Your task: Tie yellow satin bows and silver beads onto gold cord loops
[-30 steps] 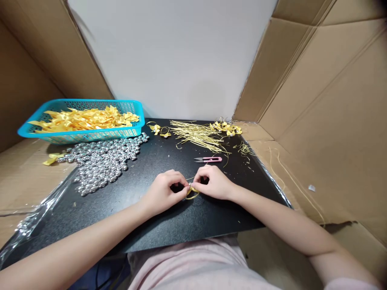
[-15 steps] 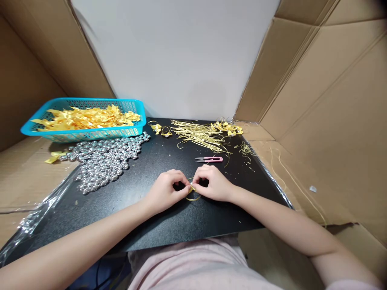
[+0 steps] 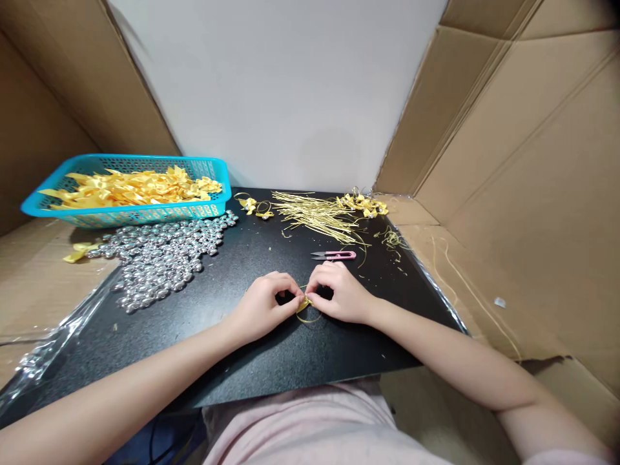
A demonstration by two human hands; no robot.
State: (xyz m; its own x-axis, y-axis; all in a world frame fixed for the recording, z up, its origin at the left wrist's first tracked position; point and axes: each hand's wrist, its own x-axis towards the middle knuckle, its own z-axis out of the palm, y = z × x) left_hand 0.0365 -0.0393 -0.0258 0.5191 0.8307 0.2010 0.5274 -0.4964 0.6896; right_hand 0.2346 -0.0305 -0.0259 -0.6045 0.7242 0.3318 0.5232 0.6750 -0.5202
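Observation:
My left hand and my right hand meet at the middle of the black board, fingertips pinched together. Between them they hold a small yellow ribbon bow with a thin gold cord loop hanging below it onto the board. Both hands are closed around this piece. Pink thread snips lie just beyond my right hand.
A turquoise basket of yellow ribbon bows stands at the back left, with a heap of silver beads in front of it. Gold cords and finished bows lie at the back. Cardboard walls enclose both sides.
Both hands stay pinched on the bow and have shifted only slightly; the fingers work the cord a little.

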